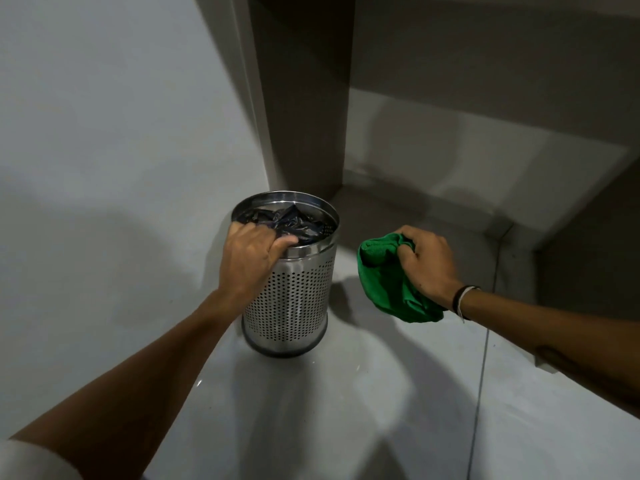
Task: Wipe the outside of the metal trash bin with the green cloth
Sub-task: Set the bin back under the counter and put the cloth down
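A round metal trash bin with a perforated wall stands upright on the pale floor, close to the left wall. A crumpled black bag fills its inside. My left hand grips the bin's near-left rim, thumb over the edge. To the right of the bin, my right hand holds a bunched green cloth, which hangs down under the palm. The cloth is a short gap away from the bin's side and does not touch it.
A grey wall runs along the left. A brown door frame or pillar rises just behind the bin. A low ledge lies at the back right. Light tiled floor spreads in front of the bin.
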Demonstrator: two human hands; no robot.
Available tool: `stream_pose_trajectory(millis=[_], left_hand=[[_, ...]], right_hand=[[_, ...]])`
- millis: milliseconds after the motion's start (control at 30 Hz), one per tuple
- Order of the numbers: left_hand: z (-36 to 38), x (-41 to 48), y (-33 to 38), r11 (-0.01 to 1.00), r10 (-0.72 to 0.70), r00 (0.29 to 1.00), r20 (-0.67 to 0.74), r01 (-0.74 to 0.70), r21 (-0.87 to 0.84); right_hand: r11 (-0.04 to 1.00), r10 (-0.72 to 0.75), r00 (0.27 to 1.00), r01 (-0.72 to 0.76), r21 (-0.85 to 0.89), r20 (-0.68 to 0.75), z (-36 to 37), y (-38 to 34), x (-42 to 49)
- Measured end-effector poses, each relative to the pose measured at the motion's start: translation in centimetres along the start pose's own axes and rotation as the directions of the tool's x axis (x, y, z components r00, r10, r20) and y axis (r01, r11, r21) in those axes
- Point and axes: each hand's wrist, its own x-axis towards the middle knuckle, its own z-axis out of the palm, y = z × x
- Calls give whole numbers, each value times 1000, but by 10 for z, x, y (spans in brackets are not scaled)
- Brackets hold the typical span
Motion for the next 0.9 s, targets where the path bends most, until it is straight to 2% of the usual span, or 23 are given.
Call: stream_pose_trajectory(millis=[100, 233, 467, 733, 833, 900], left_hand=[[-4, -18, -17, 999, 44, 998, -34, -44, 17], [-5, -38, -30, 990, 131, 990, 46, -133, 46], [-8, -32, -9, 995, 49, 996, 70, -55, 88], [-21, -22, 3, 999, 3, 988, 152, -11, 50], [-34, -7, 14, 998, -50, 990, 129, 44, 47], [-45, 9, 23, 995, -47, 986, 162, 33, 90]], right_hand=[[1000, 20, 1000, -20, -5, 4, 4, 3, 2], [1000, 18, 1000, -18, 7, 0, 6, -6, 10], [998, -65, 998, 65, 13, -7, 11, -28, 4], [987, -155, 987, 156, 30, -34, 5, -26, 9], [969, -247, 969, 247, 8, -31, 6, -29, 24], [934, -352, 936, 350, -67, -18, 0, -34, 34]])
